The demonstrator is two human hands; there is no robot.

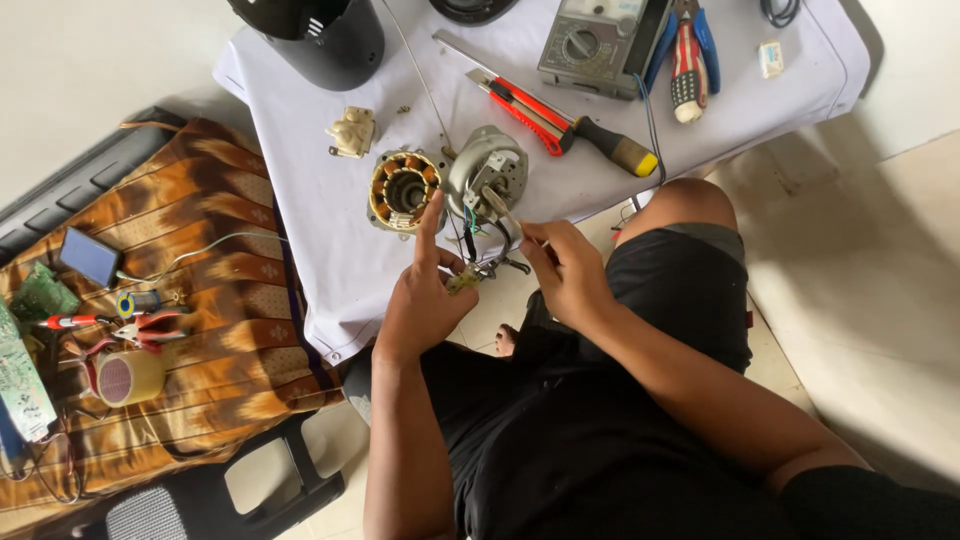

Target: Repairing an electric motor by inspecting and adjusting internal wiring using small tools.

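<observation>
My left hand point(425, 295) holds a small wired part point(466, 279) at the table's front edge, its forefinger pointing up beside a copper-wound motor stator point(403, 190). My right hand point(562, 268) pinches a thin metal tool point(502, 210) whose tip reaches toward the wires under a round grey motor housing point(487, 168). Both motor pieces rest on a white cloth-covered table point(330, 240).
On the table lie a red utility knife point(515, 103), a screwdriver point(600, 140), a multimeter point(592, 45), pliers point(688, 55), a cream plastic part point(352, 132) and a black housing point(320, 35). A brown-draped chair point(200, 300) at left bears tape point(125, 377), cutters, circuit boards.
</observation>
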